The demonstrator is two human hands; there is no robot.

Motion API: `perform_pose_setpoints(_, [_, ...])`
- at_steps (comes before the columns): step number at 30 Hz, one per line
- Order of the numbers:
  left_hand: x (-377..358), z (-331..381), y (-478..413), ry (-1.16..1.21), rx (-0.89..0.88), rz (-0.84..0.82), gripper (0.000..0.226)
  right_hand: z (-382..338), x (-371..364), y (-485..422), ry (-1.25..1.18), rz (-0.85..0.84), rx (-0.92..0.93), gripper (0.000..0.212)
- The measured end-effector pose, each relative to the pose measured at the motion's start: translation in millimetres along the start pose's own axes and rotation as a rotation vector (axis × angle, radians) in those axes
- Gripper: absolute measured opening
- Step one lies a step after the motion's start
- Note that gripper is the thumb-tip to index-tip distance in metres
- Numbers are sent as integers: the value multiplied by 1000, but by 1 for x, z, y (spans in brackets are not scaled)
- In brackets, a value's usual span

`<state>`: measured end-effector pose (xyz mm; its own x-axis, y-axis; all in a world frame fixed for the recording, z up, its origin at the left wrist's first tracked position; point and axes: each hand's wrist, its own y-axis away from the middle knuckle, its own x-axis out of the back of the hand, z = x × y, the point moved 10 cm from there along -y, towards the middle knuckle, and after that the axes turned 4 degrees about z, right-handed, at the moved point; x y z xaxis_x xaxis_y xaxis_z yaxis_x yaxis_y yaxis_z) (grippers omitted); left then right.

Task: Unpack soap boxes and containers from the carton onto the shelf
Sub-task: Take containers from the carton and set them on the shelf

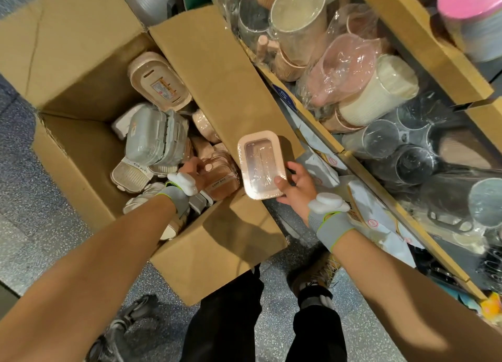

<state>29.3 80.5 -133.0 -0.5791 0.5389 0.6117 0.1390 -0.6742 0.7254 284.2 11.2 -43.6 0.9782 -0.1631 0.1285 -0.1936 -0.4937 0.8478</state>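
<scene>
item 1, pink container (260,163): shallow rectangular tray with rounded corners, a matte pink rim and a glossy film-wrapped middle. it is held clear of the carton (81,95), above its shelf-side flap. the right grip (296,188) has it, thumb on the near rim, fingers curled beneath.

item 2, brown soap box (221,181): smooth translucent plastic with a paper band printed "soap box". it lies inside the carton at the near, shelf-side corner. the left grip (191,169) reaches down onto it. the fingers are partly hidden, so i cannot tell whether they have closed round it.

item 3, remaining stock, jumbled: a grey-green soap box (152,136), lidded and speckled; a beige soap box (156,82), slotted and labelled, by the far wall; a white soap box (130,173), ribbed.

item 4, shelf (312,114): cardboard-fronted edge, crowded with film-wrapped cups (298,16), a cream ribbed tub (377,92) and clear glasses (380,139).

step in hand, by my reckoning: mid-unpack, with one piece lifted and a second being sought. the next move likely calls for carrying the container across and finding a gap among the wrapped goods. the film may slip under the thumb.
</scene>
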Motion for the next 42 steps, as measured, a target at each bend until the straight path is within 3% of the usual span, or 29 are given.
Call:
perform_pose_setpoints(4, [8,0,4,37,-11,73,16,-3,6,5,-3,14,4,54])
perform_pose_setpoints(8, [15,6,7,12,-30,47,23,-7,10,10,-11,18,29,54])
perform_pose_setpoints(12, [18,17,19,211,-20,-32,25,-10,16,18,-6,34,59,54])
perform_pose_setpoints(16, [37,30,27,316,-100,28,23,-19,23,26,4,28,91,52])
perform_pose_setpoints(20, [54,51,43,461,-148,30,16,-30,32,36,-38,9,102,52])
perform_pose_setpoints(24, [74,74,59,449,-229,35,14,-44,49,49,-70,25,125,53])
perform_pose_setpoints(27, [86,86,71,505,-236,50,19,-53,61,57,-101,57,136,53])
perform_pose_setpoints(30, [91,106,90,620,-214,66,9,-63,78,69,-108,51,172,50])
perform_pose_setpoints(42, [75,206,161,724,-246,83,19,-90,160,109,-152,3,267,51])
